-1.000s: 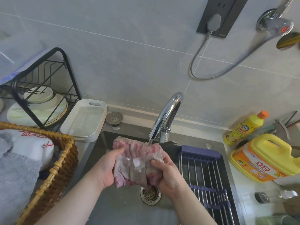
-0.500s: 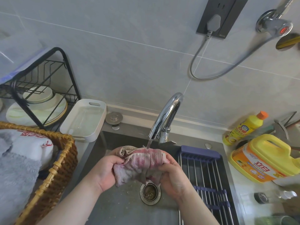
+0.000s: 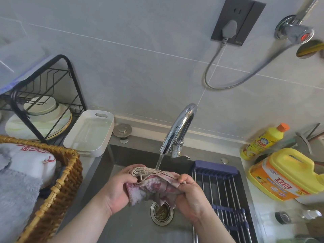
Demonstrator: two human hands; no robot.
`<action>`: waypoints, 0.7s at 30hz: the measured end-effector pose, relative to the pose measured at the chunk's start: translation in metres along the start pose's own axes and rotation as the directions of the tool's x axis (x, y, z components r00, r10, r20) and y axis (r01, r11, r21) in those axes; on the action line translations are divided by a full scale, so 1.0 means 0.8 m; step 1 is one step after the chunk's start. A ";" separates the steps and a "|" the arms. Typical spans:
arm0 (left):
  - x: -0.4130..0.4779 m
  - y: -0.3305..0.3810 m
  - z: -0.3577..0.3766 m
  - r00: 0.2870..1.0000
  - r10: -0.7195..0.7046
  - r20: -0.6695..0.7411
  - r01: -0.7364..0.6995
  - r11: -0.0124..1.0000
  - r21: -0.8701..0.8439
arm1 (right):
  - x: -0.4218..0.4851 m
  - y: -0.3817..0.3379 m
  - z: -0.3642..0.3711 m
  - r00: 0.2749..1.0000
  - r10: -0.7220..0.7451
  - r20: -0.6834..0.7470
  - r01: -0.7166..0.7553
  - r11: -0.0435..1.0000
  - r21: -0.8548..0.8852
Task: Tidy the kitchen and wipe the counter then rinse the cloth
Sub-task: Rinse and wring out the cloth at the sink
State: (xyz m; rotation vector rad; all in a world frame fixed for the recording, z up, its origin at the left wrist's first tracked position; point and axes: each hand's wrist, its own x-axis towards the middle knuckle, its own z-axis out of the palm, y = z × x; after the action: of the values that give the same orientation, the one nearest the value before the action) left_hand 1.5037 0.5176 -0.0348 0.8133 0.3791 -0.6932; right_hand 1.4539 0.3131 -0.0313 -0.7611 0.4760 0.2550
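Both bare forearms angle in from the bottom, wrists close together. Left hand (image 3: 121,188) is curled round one end of the cloth (image 3: 154,183), right hand (image 3: 191,195) grips the other end, knuckles facing up.

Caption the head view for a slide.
Left hand and right hand grip a pink cloth under the running faucet over the sink.

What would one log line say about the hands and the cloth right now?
step: rinse cloth | left hand: grips cloth | right hand: grips cloth | faucet: water running onto cloth | place: above sink
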 end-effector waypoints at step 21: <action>0.031 -0.012 0.013 0.980 0.176 -0.089 -0.141 0.941 0.309 | 0.018 -0.004 0.012 0.986 -0.011 -0.165 0.025 0.996 0.087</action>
State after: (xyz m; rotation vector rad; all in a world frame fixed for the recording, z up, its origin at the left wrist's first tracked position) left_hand 1.5153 0.4945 -0.0468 1.1651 0.3112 -0.5603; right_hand 1.4706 0.3184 -0.0310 -0.7018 0.6323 0.1535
